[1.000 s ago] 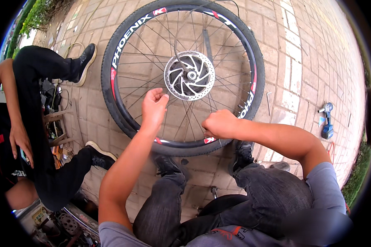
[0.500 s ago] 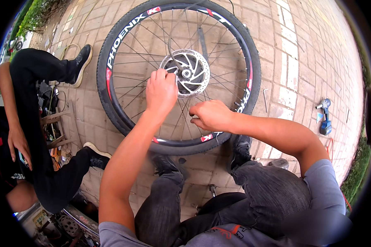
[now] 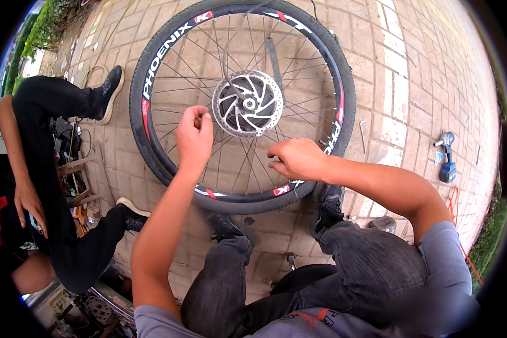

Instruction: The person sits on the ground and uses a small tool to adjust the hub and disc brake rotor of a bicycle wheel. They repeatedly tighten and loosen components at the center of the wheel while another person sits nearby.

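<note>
A bicycle wheel (image 3: 136, 118) with a black tyre lies flat on the paving in front of me. At its centre is a silver brake disc (image 3: 268, 109) around the hub axle (image 3: 249, 104), and a dark cable (image 3: 225, 59) runs to the hub. My left hand (image 3: 194, 138) hovers over the spokes left of the disc, apart from it, its fingers curled and thumb pressed in. Over the lower right spokes is my right hand (image 3: 299, 159), fingers bent in towards the thumb. Whatever either hand pinches is too small or hidden to name.
A flat grey bar (image 3: 274, 62) shows among the spokes. An L-shaped hex key (image 3: 362, 136) and a blue cordless power tool (image 3: 447, 159) lie to the right. Another person's shoe (image 3: 112, 93) and legs are at the left, near a wooden frame (image 3: 79, 167) and loose parts.
My left hand has drawn back from the hub, leftwards and slightly nearer me, uncovering the disc. My right hand has shifted a little to the right.
</note>
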A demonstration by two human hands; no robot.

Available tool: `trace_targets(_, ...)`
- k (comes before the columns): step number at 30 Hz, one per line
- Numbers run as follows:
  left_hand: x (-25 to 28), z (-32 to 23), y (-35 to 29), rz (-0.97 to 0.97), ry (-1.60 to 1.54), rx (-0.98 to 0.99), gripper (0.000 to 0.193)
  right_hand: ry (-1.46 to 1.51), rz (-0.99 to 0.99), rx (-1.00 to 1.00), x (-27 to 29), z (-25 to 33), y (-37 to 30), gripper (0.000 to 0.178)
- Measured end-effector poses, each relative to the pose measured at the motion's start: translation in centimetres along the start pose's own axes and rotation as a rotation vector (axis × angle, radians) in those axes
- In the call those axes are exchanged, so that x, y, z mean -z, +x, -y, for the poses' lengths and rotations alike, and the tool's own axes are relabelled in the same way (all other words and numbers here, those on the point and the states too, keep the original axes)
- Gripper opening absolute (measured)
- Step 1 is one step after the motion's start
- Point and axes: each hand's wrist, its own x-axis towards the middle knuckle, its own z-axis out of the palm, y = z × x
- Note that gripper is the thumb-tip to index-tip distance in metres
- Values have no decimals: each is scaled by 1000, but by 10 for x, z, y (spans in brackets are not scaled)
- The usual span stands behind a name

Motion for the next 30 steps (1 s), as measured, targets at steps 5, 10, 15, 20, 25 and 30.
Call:
trace_targets(5,-13,5,-25,163,233,-465,29,-59,-36,34,6,5,10,26)
trace_targets(10,-20,-3,-26,200,363,-489,42,-57,10,22,5,11,11,24)
trace_targets(15,-18,-2,-27,207,334,-451,49,-43,25,-5,2,8,10,23)
trace_targets(20,-22,-3,-29,206,435,-470,54,-41,28,17,4,10,13,23)
trace_targets(25,-21,-10,-31,252,441,-410,52,-42,16,-4,6,9,12,22)
trace_targets(30,-21,-1,-26,170,392,-441,43,-64,-308,90,1,-2,31,16)
